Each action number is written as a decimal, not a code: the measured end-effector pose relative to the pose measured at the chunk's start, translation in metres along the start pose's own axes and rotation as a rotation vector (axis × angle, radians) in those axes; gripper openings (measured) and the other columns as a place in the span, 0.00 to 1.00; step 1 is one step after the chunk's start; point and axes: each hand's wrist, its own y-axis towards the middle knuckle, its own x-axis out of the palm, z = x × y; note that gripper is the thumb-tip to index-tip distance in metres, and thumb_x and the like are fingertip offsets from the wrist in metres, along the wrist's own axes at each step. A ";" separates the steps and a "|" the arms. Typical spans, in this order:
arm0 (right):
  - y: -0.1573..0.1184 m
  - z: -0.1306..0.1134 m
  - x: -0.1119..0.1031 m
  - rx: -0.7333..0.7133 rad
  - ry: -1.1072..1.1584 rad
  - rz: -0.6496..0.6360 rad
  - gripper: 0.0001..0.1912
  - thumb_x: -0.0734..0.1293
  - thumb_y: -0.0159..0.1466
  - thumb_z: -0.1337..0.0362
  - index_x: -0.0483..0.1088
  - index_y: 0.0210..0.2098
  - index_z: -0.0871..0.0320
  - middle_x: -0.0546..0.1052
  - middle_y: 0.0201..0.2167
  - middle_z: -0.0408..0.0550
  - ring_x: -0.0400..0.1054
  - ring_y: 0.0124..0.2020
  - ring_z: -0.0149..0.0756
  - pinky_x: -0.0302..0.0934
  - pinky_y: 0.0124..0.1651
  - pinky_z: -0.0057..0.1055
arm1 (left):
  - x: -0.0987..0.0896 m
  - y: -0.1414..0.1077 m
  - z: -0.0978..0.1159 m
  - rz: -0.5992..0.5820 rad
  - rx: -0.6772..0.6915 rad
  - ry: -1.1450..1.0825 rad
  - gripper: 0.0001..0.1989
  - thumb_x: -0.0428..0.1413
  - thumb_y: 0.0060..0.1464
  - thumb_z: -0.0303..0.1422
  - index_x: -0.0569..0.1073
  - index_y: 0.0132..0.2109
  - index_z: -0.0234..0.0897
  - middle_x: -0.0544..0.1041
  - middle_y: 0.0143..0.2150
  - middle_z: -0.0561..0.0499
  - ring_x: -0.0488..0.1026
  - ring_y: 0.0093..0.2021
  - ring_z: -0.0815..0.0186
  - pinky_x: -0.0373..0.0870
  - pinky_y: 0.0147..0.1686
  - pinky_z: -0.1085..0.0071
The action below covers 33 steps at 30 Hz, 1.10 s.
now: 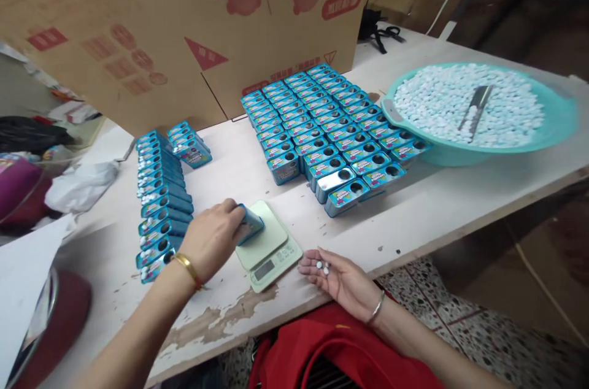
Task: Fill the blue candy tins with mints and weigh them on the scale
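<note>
The left hand [216, 235] pinches one end of a blue tin [251, 226] with bent fingers, palm turned down; the thumb is mostly hidden. The tin is tilted over the platform of a pale green kitchen scale [284, 259]; whether it rests on the plate or hangs just above it, I cannot tell from this angle. The right hand [340, 278] lies palm up just beside the scale, fingers loosely spread, with a few white tablets [319, 265] near the base of the fingers. A gold bracelet [188, 270] circles the left wrist and a silver bangle [377, 308] the right.

Left of the scale runs a row of blue tins [161, 192], white tablets showing at one end of their tops, with a small cluster of tins [191, 146] near its far end. Beyond the scale, to the right, stands a large block of tins [317, 125] with dark round openings. Farther right, a turquoise basin [564, 113] is heaped with tablets, a metal scoop [478, 110] lying on them. A big carton [151, 27] stands behind the tins.
</note>
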 end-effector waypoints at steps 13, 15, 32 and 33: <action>-0.024 0.007 0.005 0.057 0.217 -0.160 0.25 0.49 0.71 0.56 0.72 0.39 0.65 0.77 0.34 0.50 0.73 0.32 0.29 0.67 0.34 0.25 | 0.061 -0.045 0.117 0.237 0.294 -0.510 0.11 0.49 0.59 0.34 0.66 0.49 0.39 0.69 0.45 0.46 0.68 0.43 0.64 0.71 0.41 0.66; -0.025 0.008 0.005 0.031 0.224 -0.116 0.26 0.50 0.71 0.55 0.73 0.39 0.64 0.78 0.34 0.49 0.71 0.29 0.27 0.66 0.31 0.22 | 0.082 -0.045 0.136 0.249 0.248 -0.526 0.11 0.48 0.59 0.32 0.66 0.49 0.38 0.68 0.46 0.45 0.68 0.44 0.63 0.71 0.41 0.66; -0.034 0.000 0.031 -0.024 0.050 -0.201 0.24 0.50 0.70 0.55 0.73 0.46 0.60 0.75 0.47 0.50 0.67 0.53 0.33 0.60 0.59 0.34 | 0.087 -0.031 0.123 0.632 0.331 -0.733 0.06 0.48 0.57 0.25 0.67 0.41 0.35 0.70 0.40 0.46 0.68 0.41 0.66 0.72 0.41 0.68; -0.034 -0.004 0.042 -0.048 0.024 -0.248 0.24 0.51 0.70 0.53 0.72 0.47 0.60 0.75 0.49 0.50 0.66 0.54 0.32 0.57 0.61 0.33 | 0.079 -0.030 0.114 0.691 0.326 -0.744 0.06 0.49 0.57 0.25 0.67 0.42 0.35 0.70 0.39 0.47 0.68 0.40 0.67 0.71 0.40 0.69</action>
